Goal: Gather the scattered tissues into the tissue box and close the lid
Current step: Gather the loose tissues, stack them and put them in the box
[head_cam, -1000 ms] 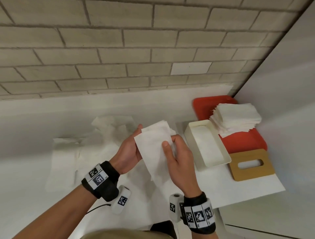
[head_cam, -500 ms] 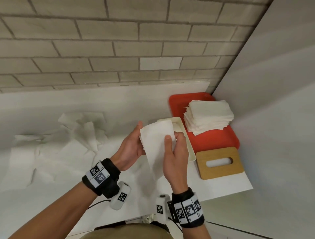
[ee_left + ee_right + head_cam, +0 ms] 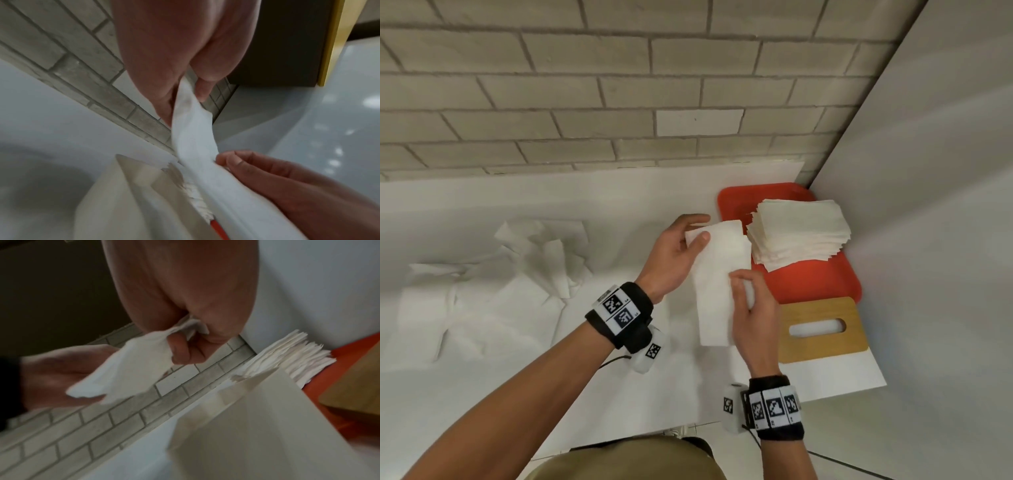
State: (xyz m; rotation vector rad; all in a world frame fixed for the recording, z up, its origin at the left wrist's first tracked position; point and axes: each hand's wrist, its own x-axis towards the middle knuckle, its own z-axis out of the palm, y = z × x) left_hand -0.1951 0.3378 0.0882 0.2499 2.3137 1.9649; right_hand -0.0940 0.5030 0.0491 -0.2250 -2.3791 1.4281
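I hold one white folded tissue point(image 3: 717, 281) lengthwise between both hands. My left hand point(image 3: 697, 228) pinches its far end point(image 3: 185, 94) between thumb and fingers. My right hand point(image 3: 741, 281) pinches its right edge point(image 3: 185, 331) nearer to me. The tissue hangs just above the open white tissue box point(image 3: 257, 418), which the tissue and my hands hide in the head view. The wooden lid point(image 3: 822, 329) with its slot lies flat on the table to the right of my right hand. Several loose tissues point(image 3: 517, 274) lie scattered on the table at the left.
A red tray point(image 3: 822, 284) in the right corner carries a tall stack of folded tissues point(image 3: 798, 236). A brick wall point(image 3: 619, 102) runs along the back and a plain white wall closes the right side. The table's front edge is near my waist.
Both hands have carried the tissue to the right, from beside the box to over it, so the box is now covered in the head view. The tissue is folded narrower.
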